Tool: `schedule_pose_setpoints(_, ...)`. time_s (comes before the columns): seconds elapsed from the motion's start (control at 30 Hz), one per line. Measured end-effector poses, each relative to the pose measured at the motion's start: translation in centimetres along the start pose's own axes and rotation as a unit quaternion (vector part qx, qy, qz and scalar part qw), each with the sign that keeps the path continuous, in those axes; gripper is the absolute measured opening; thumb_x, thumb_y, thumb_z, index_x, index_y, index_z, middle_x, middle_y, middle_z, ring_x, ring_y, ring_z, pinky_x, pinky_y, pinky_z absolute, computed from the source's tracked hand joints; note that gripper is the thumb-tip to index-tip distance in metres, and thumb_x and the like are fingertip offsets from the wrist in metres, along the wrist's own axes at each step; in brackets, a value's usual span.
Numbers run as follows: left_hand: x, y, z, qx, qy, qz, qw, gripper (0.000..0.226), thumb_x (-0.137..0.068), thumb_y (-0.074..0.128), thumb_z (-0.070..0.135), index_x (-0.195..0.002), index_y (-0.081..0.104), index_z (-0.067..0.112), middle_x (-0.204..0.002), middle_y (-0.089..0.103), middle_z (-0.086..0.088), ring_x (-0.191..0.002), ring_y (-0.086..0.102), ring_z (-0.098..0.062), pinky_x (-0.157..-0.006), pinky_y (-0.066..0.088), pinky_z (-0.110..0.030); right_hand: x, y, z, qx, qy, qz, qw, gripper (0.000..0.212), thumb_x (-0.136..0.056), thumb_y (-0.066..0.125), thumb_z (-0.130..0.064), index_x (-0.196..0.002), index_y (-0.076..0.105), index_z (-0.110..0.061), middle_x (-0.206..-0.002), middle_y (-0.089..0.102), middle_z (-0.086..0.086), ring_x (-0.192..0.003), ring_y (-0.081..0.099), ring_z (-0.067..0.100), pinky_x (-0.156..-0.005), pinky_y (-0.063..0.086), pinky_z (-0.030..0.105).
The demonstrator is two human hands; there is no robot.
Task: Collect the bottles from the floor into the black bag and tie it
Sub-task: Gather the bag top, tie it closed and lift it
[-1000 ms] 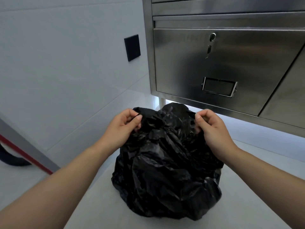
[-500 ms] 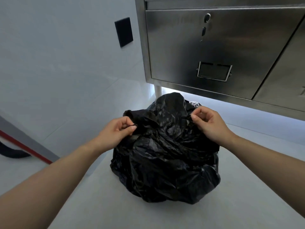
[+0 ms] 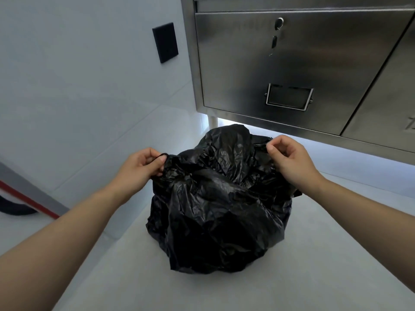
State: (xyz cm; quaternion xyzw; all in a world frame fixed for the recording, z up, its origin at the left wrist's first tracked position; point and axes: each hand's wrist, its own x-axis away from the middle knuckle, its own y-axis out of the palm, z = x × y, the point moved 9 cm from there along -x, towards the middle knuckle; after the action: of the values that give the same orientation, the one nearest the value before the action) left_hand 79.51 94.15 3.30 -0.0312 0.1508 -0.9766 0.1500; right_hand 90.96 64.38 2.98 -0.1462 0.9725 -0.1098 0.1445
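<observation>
At the far left a red strip runs along the foot of the wall, with a dark hose-like curve beside it, and a black plate is fixed to the pale wall above. Our left hand comes next: its fingers are closed in a pinch on the left edge of the black bag, and a thin dark loop, perhaps a drawstring, crosses the fingers there.

The black bag sits on the pale floor in the middle of the view, bulging and crumpled, with its mouth gathered upward toward the steel cabinet behind it. No bottles show on the floor, so we judge that collecting is done and only the tying is left.

Our right hand pinches the right side of the rim, thumb against fingertip, with the other fingers curled.

We expect the film to be thin, soft and slippery, easy to crease and easy to tear if it is pulled against a hard bottle shoulder inside. The load looks bulky rather than heavy, though we cannot tell its weight. We would take hold high up, at the two rim edges we already pinch, and bunch enough film in each hand that the knot has slack.
</observation>
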Motion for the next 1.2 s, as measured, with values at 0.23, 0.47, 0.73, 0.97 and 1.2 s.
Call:
schedule_pose_setpoints(0.23,-0.9,2.9,2.9,-0.056,0.096,-0.002,0.994,0.017,-0.089,0.059,0.018,-0.073,0.059,0.024,-0.067,0.065,0.012,-0.065,0.059,-0.002,-0.067,0.046,-0.012,-0.4,5.4,-3.4,-0.098,0.030,-0.083,0.991,0.023,-0.096,0.039,-0.015,-0.083,0.056,-0.023,-0.067,0.050,-0.003,-0.050,0.043,0.001,-0.049,0.036,0.012)
schedule_pose_setpoints(0.47,0.0,2.4,3.1,-0.206,0.127,0.114,0.964,0.020,-0.080,0.070,0.032,-0.069,0.059,0.045,-0.109,0.052,0.009,-0.104,0.044,0.001,-0.077,0.025,0.005,0.4,8.8,-3.3,0.000,0.011,-0.134,0.991,0.021,-0.092,0.052,-0.011,-0.092,0.058,-0.031,-0.080,0.064,-0.010,-0.075,0.059,0.001,-0.077,0.043,0.016)
schedule_pose_setpoints(0.73,0.4,4.6,-3.3,-0.054,-0.013,0.007,0.998,0.016,-0.079,0.073,0.025,-0.067,0.070,0.036,-0.077,0.073,0.014,-0.083,0.069,-0.010,-0.076,0.047,-0.015,2.3,8.0,-0.6,0.043,-0.006,-0.012,0.999,0.013,-0.077,0.074,-0.025,-0.086,0.070,-0.033,-0.085,0.069,-0.018,-0.085,0.062,-0.007,-0.075,0.042,0.004)
schedule_pose_setpoints(0.97,1.4,9.2,-4.9,-0.202,0.067,-0.026,0.977,0.007,-0.077,0.073,0.029,-0.080,0.072,0.035,-0.090,0.050,0.026,-0.090,0.043,0.025,-0.077,0.022,0.009,4.3,9.1,3.9,0.271,-0.027,-0.034,0.961,0.020,-0.089,0.057,-0.038,-0.105,0.067,-0.034,-0.118,0.057,-0.015,-0.119,0.044,0.011,-0.094,0.028,0.024)
schedule_pose_setpoints(1.2,1.3,10.0,-7.0,-0.211,0.041,-0.045,0.976,0.012,-0.083,0.067,0.035,-0.094,0.072,0.035,-0.113,0.044,0.017,-0.109,0.037,0.007,-0.081,0.021,0.002,7.3,11.8,7.5,0.347,-0.024,-0.263,0.900,0.081,-0.074,0.023,-0.082,-0.143,-0.002,-0.047,-0.154,-0.012,-0.020,-0.140,-0.018,0.006,-0.113,0.001,0.048)
